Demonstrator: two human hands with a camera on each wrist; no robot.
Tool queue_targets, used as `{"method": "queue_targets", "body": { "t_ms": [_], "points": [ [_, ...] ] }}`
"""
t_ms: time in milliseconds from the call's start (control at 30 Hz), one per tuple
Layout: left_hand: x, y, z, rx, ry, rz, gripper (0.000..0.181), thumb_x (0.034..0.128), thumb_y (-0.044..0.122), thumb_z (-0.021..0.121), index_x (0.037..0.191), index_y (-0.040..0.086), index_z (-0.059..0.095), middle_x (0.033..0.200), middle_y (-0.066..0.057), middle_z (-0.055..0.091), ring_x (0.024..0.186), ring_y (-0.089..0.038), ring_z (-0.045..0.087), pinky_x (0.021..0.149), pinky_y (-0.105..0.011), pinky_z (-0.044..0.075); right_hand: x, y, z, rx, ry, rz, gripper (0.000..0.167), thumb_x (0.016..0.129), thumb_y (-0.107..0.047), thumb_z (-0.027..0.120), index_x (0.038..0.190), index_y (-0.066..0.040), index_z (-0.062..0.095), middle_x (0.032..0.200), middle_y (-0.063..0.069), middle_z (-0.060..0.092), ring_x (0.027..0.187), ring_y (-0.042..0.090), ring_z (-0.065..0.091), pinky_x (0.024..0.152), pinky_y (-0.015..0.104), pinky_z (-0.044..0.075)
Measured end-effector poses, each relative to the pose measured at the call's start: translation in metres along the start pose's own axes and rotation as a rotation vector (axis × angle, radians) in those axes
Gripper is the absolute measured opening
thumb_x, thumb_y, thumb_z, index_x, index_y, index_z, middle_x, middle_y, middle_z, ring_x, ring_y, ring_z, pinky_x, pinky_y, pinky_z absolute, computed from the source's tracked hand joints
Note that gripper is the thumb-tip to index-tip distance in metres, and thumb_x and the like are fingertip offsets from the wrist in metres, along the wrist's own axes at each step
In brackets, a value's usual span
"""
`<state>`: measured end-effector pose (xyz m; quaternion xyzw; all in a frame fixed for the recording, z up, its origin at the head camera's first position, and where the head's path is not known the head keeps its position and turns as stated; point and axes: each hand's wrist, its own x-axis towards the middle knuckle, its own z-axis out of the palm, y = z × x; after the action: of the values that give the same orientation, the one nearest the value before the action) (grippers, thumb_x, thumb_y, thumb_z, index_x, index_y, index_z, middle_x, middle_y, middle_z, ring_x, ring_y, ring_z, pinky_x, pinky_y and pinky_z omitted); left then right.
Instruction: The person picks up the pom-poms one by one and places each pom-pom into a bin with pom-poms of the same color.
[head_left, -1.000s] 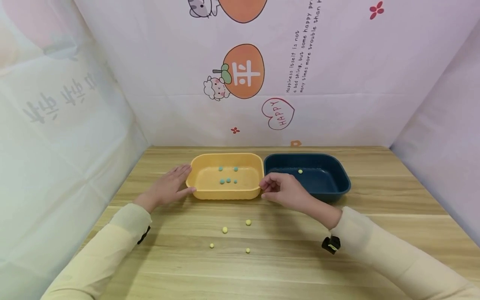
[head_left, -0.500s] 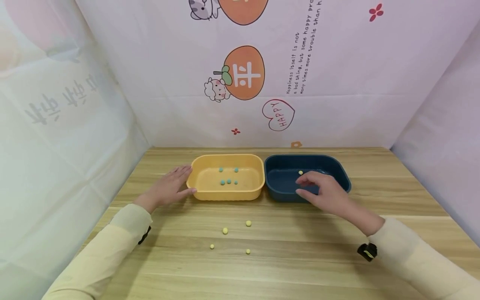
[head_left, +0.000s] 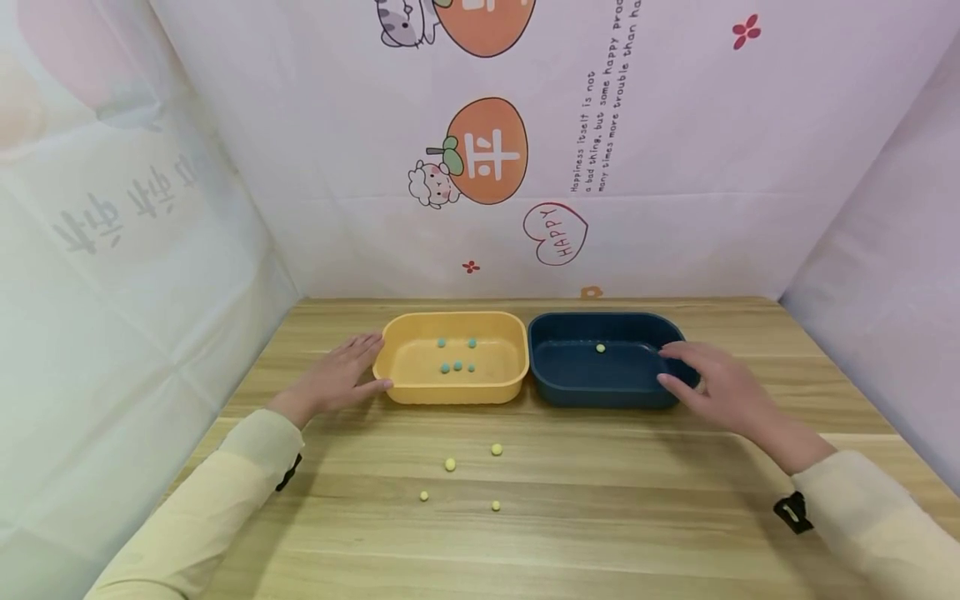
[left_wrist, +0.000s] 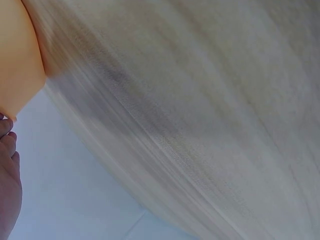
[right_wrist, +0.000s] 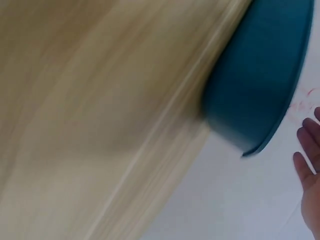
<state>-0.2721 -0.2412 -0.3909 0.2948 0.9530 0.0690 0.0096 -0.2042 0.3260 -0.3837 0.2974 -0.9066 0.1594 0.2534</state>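
My left hand (head_left: 333, 379) rests against the left end of a yellow plastic bin (head_left: 453, 395), fingers fairly straight and thumb along its front corner. Several small blue-green balls (head_left: 457, 366) lie inside that bin. Beside it stands a dark blue bin (head_left: 607, 399) with one small yellow ball (head_left: 600, 348) in it. At the blue bin's right end is my right hand (head_left: 723, 390), fingers and thumb spread apart, holding nothing visible. In the right wrist view the fingers (right_wrist: 311, 145) extend beside the blue bin's end; whether they touch it I cannot tell.
Several small yellow balls (head_left: 450, 464) lie scattered on the wooden table (head_left: 375, 542) in front of the bins. A printed cloth wall (head_left: 337, 233) rises behind the table, and pale cloth hangs at both sides.
My right hand has moved right, from the yellow bin's right corner across the blue bin to its right end, and its fingers have spread. The left hand stays at the yellow bin.
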Motion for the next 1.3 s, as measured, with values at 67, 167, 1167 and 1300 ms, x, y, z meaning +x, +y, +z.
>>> {"method": "queue_targets", "body": {
  "t_ms": [67, 167, 1167, 1300],
  "points": [
    [0.000, 0.000, 0.000, 0.001, -0.001, -0.002, 0.086, 0.0982, 0.057, 0.044, 0.152, -0.005, 0.019, 0.157, -0.022, 0.019, 0.145, -0.037, 0.014, 0.118, -0.047, 0.010, -0.004, 0.009, -0.001, -0.023, -0.009, -0.008, 0.045, 0.085, -0.020, 0.075, 0.121, 0.004, 0.063, 0.121, 0.023, 0.061, 0.096, 0.036, 0.063, 0.081, 0.056, 0.050],
    [-0.001, -0.001, 0.000, 0.003, -0.002, -0.003, 0.086, 0.0983, 0.057, 0.044, 0.152, -0.006, 0.019, 0.157, -0.022, 0.018, 0.145, -0.037, 0.014, 0.118, -0.048, 0.010, -0.009, 0.021, -0.002, -0.055, -0.034, -0.019, 0.051, 0.087, -0.026, 0.073, 0.127, 0.004, 0.060, 0.128, 0.024, 0.057, 0.113, 0.044, 0.053, 0.092, 0.059, 0.043],
    [-0.048, 0.015, -0.009, 0.028, 0.121, 0.059, 0.078, 0.0981, 0.047, 0.053, 0.154, 0.002, 0.022, 0.157, -0.020, 0.023, 0.142, -0.037, 0.024, 0.114, -0.055, 0.019, -0.030, 0.059, 0.005, -0.107, -0.270, 0.037, 0.058, 0.100, -0.030, 0.056, 0.142, 0.009, 0.043, 0.145, 0.030, 0.039, 0.131, 0.048, 0.037, 0.118, 0.041, 0.015],
    [-0.056, 0.023, -0.006, 0.011, 0.161, 0.085, 0.076, 0.0946, 0.041, 0.061, 0.152, 0.003, 0.029, 0.153, -0.019, 0.031, 0.136, -0.040, 0.035, 0.109, -0.059, 0.028, -0.029, 0.061, 0.006, -0.110, -0.256, 0.023, 0.058, 0.099, -0.030, 0.056, 0.141, 0.008, 0.044, 0.144, 0.030, 0.040, 0.131, 0.048, 0.037, 0.118, 0.041, 0.016]
  ]
}}
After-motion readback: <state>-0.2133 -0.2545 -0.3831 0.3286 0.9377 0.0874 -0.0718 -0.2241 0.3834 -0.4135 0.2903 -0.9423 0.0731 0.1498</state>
